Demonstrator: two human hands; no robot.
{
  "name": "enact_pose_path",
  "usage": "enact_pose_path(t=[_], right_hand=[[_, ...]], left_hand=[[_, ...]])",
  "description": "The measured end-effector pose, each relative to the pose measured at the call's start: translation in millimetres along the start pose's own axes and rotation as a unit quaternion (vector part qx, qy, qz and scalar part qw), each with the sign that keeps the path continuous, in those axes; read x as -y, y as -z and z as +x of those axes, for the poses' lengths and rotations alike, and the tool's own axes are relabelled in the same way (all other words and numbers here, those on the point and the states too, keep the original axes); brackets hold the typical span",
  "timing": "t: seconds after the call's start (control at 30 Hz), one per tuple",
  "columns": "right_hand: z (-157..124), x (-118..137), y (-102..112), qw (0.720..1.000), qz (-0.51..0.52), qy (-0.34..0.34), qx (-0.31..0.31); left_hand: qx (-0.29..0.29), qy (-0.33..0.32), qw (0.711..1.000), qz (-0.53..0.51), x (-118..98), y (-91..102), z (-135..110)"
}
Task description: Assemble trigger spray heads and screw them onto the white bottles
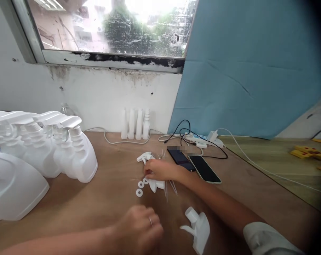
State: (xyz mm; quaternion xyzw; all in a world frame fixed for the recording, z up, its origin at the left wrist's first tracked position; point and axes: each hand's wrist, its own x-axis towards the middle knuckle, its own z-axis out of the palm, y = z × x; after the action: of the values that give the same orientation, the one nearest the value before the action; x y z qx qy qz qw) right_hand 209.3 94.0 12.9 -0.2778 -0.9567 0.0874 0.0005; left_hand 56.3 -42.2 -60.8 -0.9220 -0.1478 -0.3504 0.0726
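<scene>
The right hand (156, 169) is over the middle of the brown counter (115, 166), among small white parts. Its fingers are bent and close together, right by the rings, but I cannot tell if they pinch anything. The far spray head (144, 157) lies just past the hand, toward the back edge. The middle spray head (156, 185) lies by the hand on the front side, next to three white rings (139, 192) and some thin sticks (173, 187). The left hand (140, 230) is blurry and nearer the front, with its fingers curled in — I cannot tell if they hold something. To its right, well apart from the rings, the near spray head (199, 230) lies on its side. Big white bottles (83, 159) stand along the left part of the counter, and a wide strip of bare wood runs from them to the rings. Four slim white pieces (132, 124) stand in a row at the back edge, against the wall. Two phones (205, 170) lie just behind the right arm — that side is tight — and messy cords (227, 156) fill the back right corner.
</scene>
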Motion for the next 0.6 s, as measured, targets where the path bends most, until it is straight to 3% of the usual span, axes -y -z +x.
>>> enact_pose_path(t=[0.1, 0.2, 0.27, 0.4, 0.5, 0.6], right_hand=[[0, 0, -5, 0.999, 0.009, -0.028, 0.025], [-3, 2, -9, 0.999, 0.012, -0.052, -0.001], [-3, 1, -12, 0.998, 0.029, -0.063, -0.010], [-2, -2, -18, 0.993, 0.088, -0.078, 0.001], [0, -4, -19, 0.985, 0.148, -0.090, 0.008], [-2, -4, -11, 0.972, 0.221, -0.078, -0.009]], left_hand=[[-0.034, 0.141, 0.989, -0.031, 60, 15.0, 17], [-0.057, 0.325, 0.943, -0.036, 115, 5.4, 29], [-0.054, 0.333, 0.939, -0.070, 139, -8.3, 32], [0.019, 0.282, 0.955, -0.091, 153, -25.4, 32], [0.067, 0.300, 0.946, -0.104, 152, -26.1, 28], [0.056, 0.331, 0.934, -0.122, 151, -23.2, 25]])
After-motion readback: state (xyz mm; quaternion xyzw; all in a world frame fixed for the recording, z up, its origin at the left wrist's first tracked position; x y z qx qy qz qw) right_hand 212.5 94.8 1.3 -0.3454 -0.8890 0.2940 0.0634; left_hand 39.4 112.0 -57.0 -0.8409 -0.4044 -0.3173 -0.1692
